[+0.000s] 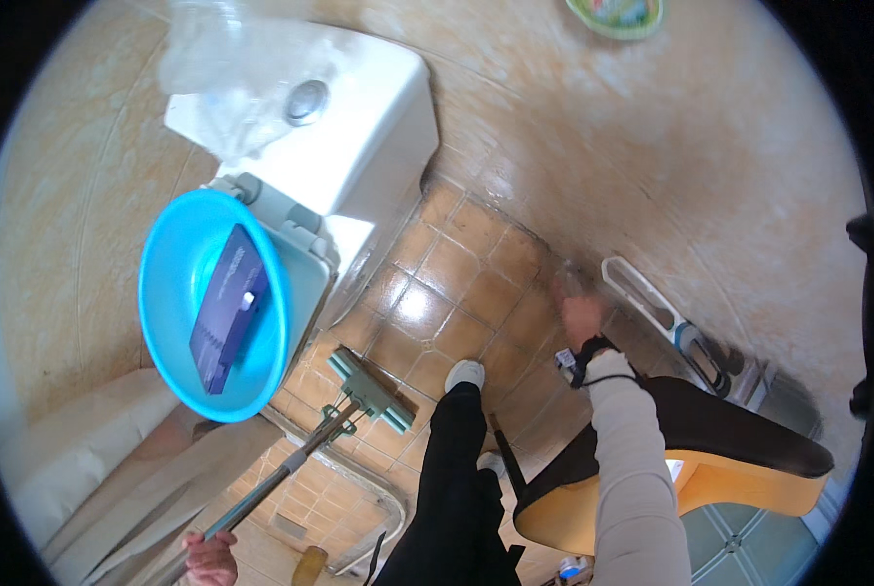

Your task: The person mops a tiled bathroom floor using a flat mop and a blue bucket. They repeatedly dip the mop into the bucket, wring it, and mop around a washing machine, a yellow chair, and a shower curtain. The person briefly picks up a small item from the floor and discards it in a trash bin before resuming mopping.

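Observation:
My left hand [211, 560] is wrapped around the metal handle [283, 469] of a sponge mop. The mop's grey-green head [369, 395] rests on the brown tiled floor [455, 267], left of my white shoe [465, 373]. On the other side my right hand [583, 321] reaches forward and down by the tiled wall, with a black strap and a small device at its wrist. That hand is blurred. Something see-through seems to be at its fingertips, and I cannot tell whether it is gripped.
A blue plastic basin [160, 293] holding a purple box [228, 315] sits on the toilet's closed lid [311, 289]. Clear plastic [210, 66] lies on the white cistern [371, 95]. A brown-and-yellow chair [744, 439] stands right, a curtain [100, 469] hangs left, and a raised curb [364, 476] crosses the floor.

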The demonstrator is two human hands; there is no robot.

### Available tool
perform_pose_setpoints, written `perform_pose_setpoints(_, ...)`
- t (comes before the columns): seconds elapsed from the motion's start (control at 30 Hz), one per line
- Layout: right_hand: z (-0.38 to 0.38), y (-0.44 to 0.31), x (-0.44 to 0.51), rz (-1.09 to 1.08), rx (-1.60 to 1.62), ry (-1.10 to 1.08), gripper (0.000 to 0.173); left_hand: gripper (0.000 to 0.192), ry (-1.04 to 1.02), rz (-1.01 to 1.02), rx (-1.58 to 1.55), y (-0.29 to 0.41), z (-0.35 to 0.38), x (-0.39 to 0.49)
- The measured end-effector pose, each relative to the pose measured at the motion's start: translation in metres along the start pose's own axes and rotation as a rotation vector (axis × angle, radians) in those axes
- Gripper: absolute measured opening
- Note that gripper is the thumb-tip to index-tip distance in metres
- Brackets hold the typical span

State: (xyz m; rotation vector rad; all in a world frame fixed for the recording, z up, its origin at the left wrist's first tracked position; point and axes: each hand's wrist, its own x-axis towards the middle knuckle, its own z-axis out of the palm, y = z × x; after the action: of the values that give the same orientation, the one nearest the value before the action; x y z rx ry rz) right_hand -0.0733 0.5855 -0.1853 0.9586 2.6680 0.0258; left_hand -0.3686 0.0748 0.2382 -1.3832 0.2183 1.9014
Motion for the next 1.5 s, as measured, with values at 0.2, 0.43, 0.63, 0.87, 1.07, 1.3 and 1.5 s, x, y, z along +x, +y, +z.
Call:
perform_pose_setpoints(0.2, -0.145, -0.051, -0.015, -0.111, 0.188, -0.138, 0.018, 0.031, -0.024, -0.054, -0.111, 0.024, -0.014, -0.002)
perform_pose_setpoints(0.43, -0.34, -0.143, -0.012, -0.473, 0.324, 0.018, 0.021, 0.025, -0.111, -0.103, -0.087, 0.043, -0.041, -0.007)
perform_pose_setpoints(0.63, -0.432, -0.24, 0.066, -0.488, 0.335, 0.14, 0.023, 0.017, -0.109, -0.096, -0.159, 0.037, -0.054, -0.007)
perform_pose_setpoints(0.87, -0.449, -0.3, 0.135, -0.472, 0.251, 0.243, 0.014, 0.015, -0.122, -0.114, -0.181, 0.035, -0.058, -0.007)
perform_pose_setpoints(1.07, -0.439, -0.286, 0.139, -0.373, 0.276, 0.269, 0.012, 0.013, -0.122, -0.149, -0.138, 0.04, -0.051, -0.003)
perform_pose_setpoints(1.3, -0.436, -0.24, 0.081, -0.281, 0.493, 0.369, 0.031, 0.014, -0.144, -0.169, -0.174, 0.043, -0.047, 0.0)
perform_pose_setpoints(1.5, -0.406, -0.148, -0.068, -0.039, 0.847, 0.153, 0.021, 0.021, -0.126, -0.248, -0.122, 0.047, -0.039, 0.009)
